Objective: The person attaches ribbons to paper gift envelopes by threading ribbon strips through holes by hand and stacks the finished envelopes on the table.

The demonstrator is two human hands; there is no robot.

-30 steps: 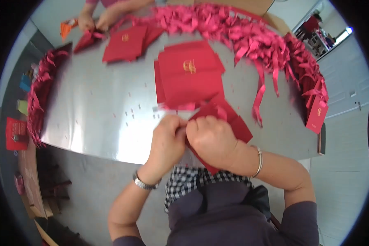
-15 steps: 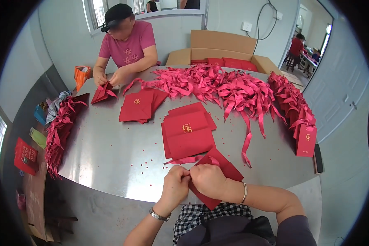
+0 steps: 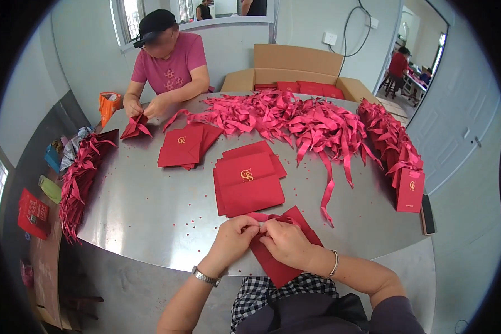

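Observation:
At the table's near edge, a red paper bag [image 3: 278,271] lies tilted under my right hand [image 3: 288,243]. My left hand [image 3: 234,238] is closed in a pinch beside the bag's upper left edge. The right hand's fingers pinch close to it, their tips almost meeting. A pink-red ribbon [image 3: 286,219] runs behind both hands and over the bag; the fingertips close on it where it meets the bag's edge, though the exact grip is partly hidden. Just beyond lies a stack of flat red bags [image 3: 249,195] with a gold mark.
A heap of loose ribbons [image 3: 267,111] covers the table's far side. Rows of ribboned bags stand at the left [image 3: 82,186] and right [image 3: 392,139]. Across the table a person [image 3: 170,67] handles another red bag [image 3: 134,128], near a second stack [image 3: 181,147]. A cardboard box [image 3: 298,58] stands behind.
My hands have shifted slightly left, and the right fingers have loosened from a fist into a pinch. The ribbon now lies farther across behind them. The person opposite keeps working on a bag.

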